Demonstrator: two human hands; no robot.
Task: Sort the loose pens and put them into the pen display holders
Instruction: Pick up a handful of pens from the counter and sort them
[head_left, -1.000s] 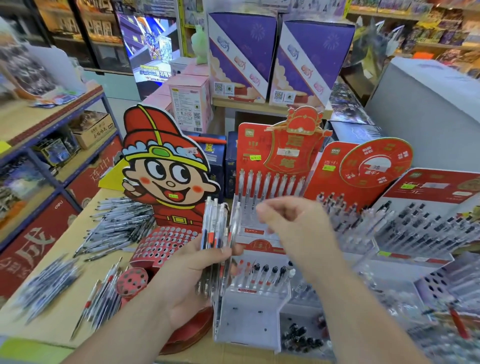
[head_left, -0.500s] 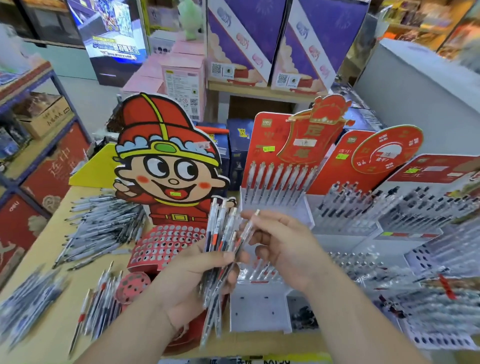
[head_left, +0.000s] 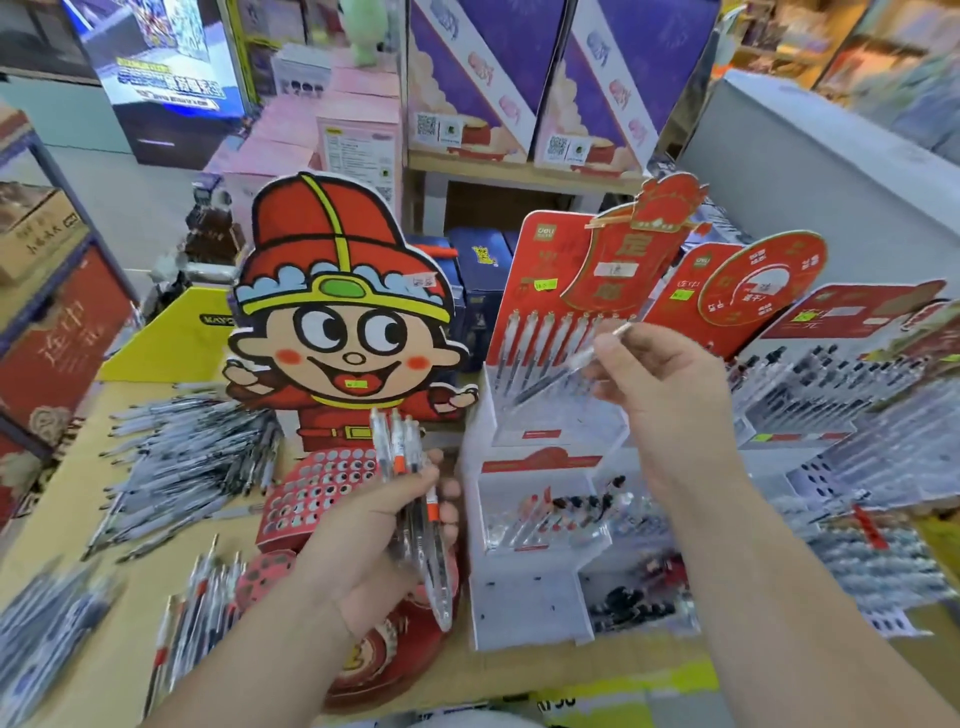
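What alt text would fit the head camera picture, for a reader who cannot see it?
The right hand pinches one clear pen above a white tiered pen holder, while the left hand grips a bundle of pens. Loose pens lie in piles on the table at left, beside a red cartoon-figure display.

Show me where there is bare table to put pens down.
Bare table shows between the blurred pens at the left edge and the small bunch, and as a strip in front of the white holder. The right side is crowded with packed holders; the big pen pile fills the far left.
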